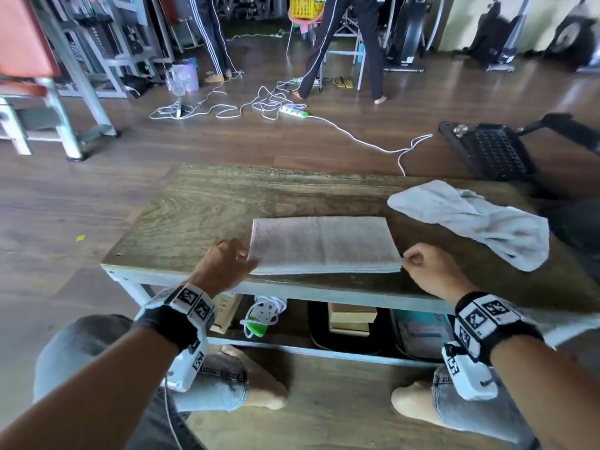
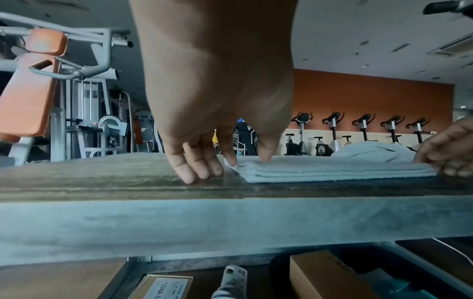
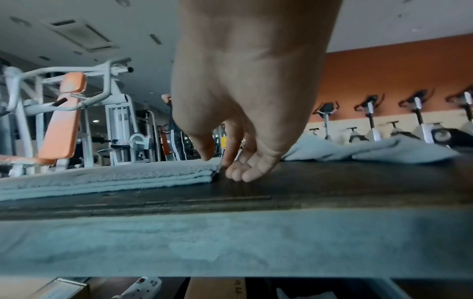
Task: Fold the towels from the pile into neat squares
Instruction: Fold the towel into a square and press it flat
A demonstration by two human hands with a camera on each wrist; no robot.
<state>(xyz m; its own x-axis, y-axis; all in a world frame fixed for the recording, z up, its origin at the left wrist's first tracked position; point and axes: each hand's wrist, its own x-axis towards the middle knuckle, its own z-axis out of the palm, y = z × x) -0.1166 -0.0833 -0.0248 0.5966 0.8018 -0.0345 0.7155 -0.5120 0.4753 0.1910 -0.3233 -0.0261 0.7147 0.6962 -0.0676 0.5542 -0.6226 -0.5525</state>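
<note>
The left hand [image 1: 224,264] pinches the near-left corner of the folded towel [image 1: 324,245], thumb on top and forefinger at the edge, while its other fingers [image 2: 190,172] hang straight down to touch the table [image 1: 201,203]. The right hand [image 1: 428,267] pinches the near-right corner between thumb and forefinger; its remaining fingers [image 3: 243,172] curl loosely just beside the stacked layers. Between the two hands the towel lies flat in a wide rectangle, several layers deep, its near edge close to the table's front edge.

Beyond the right hand, further back and to its outer side, a crumpled towel [image 1: 474,222] waits unfolded, apart from the folded one.

The rectangle looks to need one more fold, side to side, to become a square. The risk is in the lift: if a pinch catches only the upper layers, the lower ones will likely stay behind or slide, and the edges will fan out. Pulling towards the body could also drag the stack over the front edge.
</note>
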